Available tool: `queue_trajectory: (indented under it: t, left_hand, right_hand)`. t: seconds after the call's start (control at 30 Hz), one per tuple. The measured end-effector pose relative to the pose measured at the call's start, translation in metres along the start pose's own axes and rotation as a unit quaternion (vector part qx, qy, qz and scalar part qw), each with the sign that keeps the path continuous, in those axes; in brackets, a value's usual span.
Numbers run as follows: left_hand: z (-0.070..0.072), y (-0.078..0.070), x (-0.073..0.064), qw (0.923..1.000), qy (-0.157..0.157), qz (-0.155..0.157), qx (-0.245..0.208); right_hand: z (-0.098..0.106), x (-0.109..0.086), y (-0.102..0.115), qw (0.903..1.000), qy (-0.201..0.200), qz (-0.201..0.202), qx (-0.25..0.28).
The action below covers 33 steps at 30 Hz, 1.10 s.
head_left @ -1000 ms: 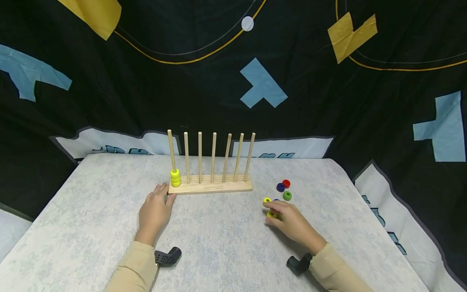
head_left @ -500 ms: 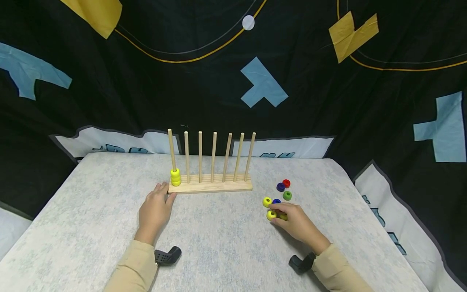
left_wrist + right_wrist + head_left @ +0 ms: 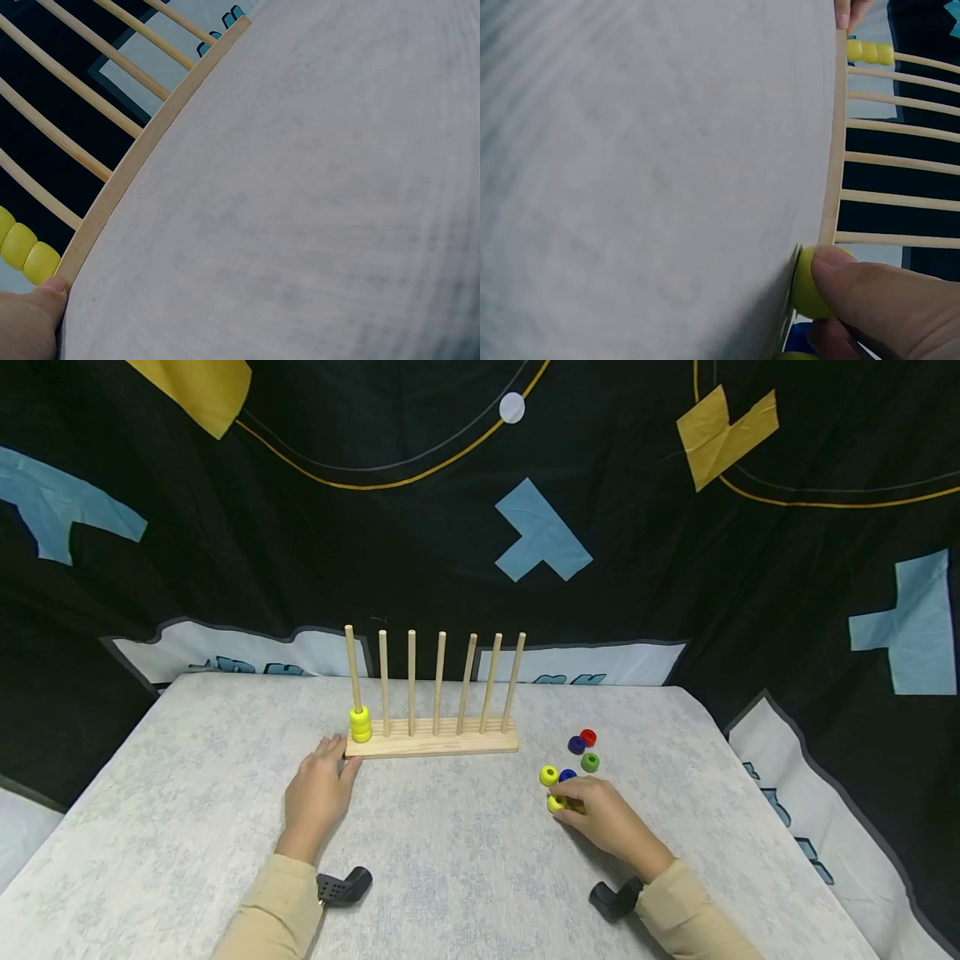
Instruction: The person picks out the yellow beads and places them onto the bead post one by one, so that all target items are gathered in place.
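A wooden peg rack (image 3: 442,743) with a row of upright pegs stands toward the back of the table. Yellow beads (image 3: 361,725) are stacked on its leftmost peg. My left hand (image 3: 318,793) holds the rack's left front corner, thumb at the front edge; the thumb also shows low in the left wrist view. At the right, my right hand (image 3: 603,822) pinches a yellow bead (image 3: 556,803) between thumb and finger, close over the table. In the right wrist view the thumb presses that yellow bead (image 3: 807,289). Another yellow bead is mostly hidden under the hand.
Beside the right hand lie a yellow bead (image 3: 549,775) and a blue bead (image 3: 567,775). Farther back are a green bead (image 3: 590,763), a dark blue bead (image 3: 577,744) and a red bead (image 3: 588,737). A dark patterned cloth (image 3: 420,560) hangs behind the table.
The right hand has drawn back slightly from over the beads, uncovering the blue one, and its fingers have closed on the yellow bead. The left hand and rack have stayed in place.
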<state>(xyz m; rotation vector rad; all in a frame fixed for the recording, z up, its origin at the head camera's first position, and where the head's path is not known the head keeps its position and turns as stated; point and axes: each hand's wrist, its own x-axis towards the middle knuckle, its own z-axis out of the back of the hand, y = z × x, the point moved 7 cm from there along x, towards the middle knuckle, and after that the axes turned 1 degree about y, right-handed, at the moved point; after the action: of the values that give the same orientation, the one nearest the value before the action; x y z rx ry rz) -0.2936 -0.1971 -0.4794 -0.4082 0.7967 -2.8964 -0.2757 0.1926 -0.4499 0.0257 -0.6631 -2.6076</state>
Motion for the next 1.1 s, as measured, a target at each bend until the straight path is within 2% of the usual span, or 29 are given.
queue_trajectory:
  t: [0.23, 0.6, 0.83, 1.1]
  left_hand:
    - [0.0, 0.0, 0.0, 1.0, -0.003, 0.0, 0.003]
    - [0.002, -0.002, -0.001, 1.0, -0.005, 0.0, 0.004]
    - [0.001, -0.002, -0.001, 1.0, -0.006, 0.0, 0.004]
    - [0.0, -0.001, -0.001, 1.0, -0.002, 0.003, 0.003]
  right_hand:
    - [0.004, 0.0, 0.001, 0.9983, -0.032, -0.011, 0.048]
    - [0.011, 0.013, 0.031, 0.9866, -0.097, 0.042, 0.124]
    - [0.007, 0.031, 0.064, 0.9791, -0.093, 0.057, 0.172]
    - [0.007, 0.051, 0.104, 0.9775, -0.082, 0.086, 0.174]
